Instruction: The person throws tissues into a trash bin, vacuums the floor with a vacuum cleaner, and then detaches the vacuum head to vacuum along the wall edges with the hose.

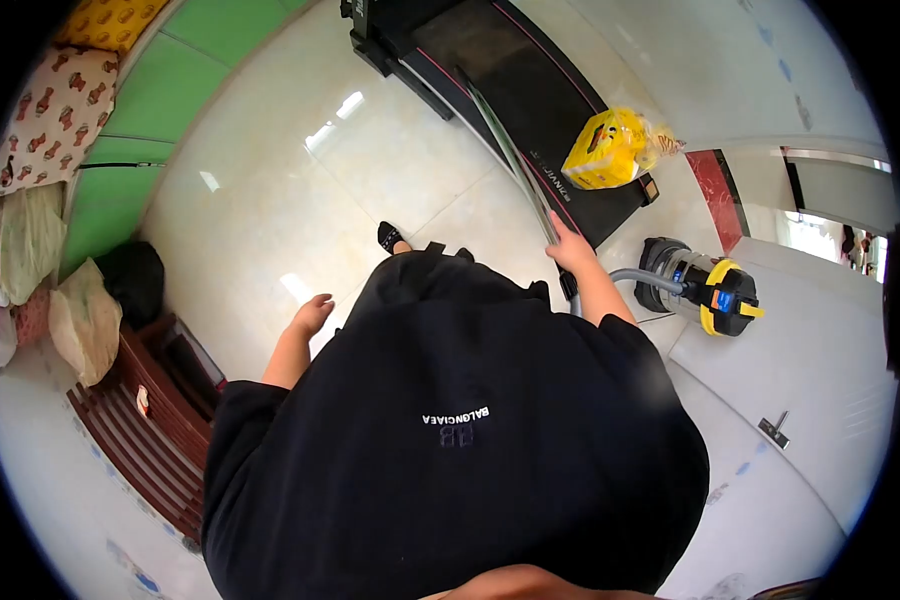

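My left hand [315,314] hangs over the tiled floor beside my black shirt [450,400], with loosely bent fingers and nothing visible in it. My right hand [570,247] is closed round the near end of a long, thin grey-green object [510,150], whose far end reaches over the black treadmill [480,60]. A grey hose [632,275] runs from the vacuum cleaner [705,290] to beneath my right forearm. Where it ends is hidden.
A yellow package [610,150] lies on the treadmill. Green cabinets [140,195] line the left side, near plastic bags [85,320] and a brown slatted wooden bench [135,440]. My black shoe [388,236] shows on the floor [260,180]. A white door [770,370] stands right.
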Demonstrator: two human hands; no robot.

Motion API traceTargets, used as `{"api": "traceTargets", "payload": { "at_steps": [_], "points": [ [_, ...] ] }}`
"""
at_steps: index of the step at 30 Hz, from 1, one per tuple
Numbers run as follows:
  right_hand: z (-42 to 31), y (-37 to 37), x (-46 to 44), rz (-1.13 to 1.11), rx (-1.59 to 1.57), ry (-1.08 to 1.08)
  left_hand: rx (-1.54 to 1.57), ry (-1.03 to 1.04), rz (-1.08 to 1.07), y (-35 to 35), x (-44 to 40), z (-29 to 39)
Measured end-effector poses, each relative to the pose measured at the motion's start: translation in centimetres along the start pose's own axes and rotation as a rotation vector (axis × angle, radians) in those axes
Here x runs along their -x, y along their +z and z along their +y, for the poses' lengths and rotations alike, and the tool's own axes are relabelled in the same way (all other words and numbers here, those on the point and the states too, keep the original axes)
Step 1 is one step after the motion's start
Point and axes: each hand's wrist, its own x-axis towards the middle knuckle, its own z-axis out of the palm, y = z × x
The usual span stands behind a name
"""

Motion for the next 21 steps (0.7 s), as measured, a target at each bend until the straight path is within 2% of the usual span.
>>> {"api": "traceTargets", "payload": {
  "at_steps": [3, 5, 7, 10, 12, 13, 15, 18, 21],
  "points": [
    [4.4, 1.7, 3.5, -0.001, -0.018, -0.009, 0.124, -0.083, 0.060, -1.8, 0.3, 0.6],
    [5.7, 2.3, 7.2, -0.043, -0.049, 0.042, 0.212, -0.152, 0.173, -2.4, -0.2, 0.6],
    [7.3, 3.9, 10.3, -0.051, -0.090, 0.061, 0.186, -0.147, 0.138, -2.4, -0.6, 1.4],
    [7.7, 5.1, 10.8, -0.019, -0.073, 0.011, 0.083, -0.067, 0.082, -1.8, -2.2, 2.9],
    [6.7, 4.6, 10.9, -0.051, 0.001, 0.062, -0.092, 0.095, 0.055, -1.4, -3.3, 4.7],
    [6.3, 4.3, 11.0, -0.075, 0.049, 0.108, -0.093, 0.093, 0.057, -1.2, -3.7, 5.9],
    [6.5, 4.1, 11.3, -0.066, 0.068, 0.113, -0.152, 0.265, 0.058, -0.1, -3.6, 8.0],
    [7.5, 4.8, 11.8, -0.055, 0.013, 0.047, -0.099, 0.310, 0.038, 0.8, 0.1, 12.3],
    [9.5, 5.9, 12.3, -0.076, -0.011, -0.072, -0.164, 0.252, 0.005, 2.1, 2.4, 12.9]
  ]
}}
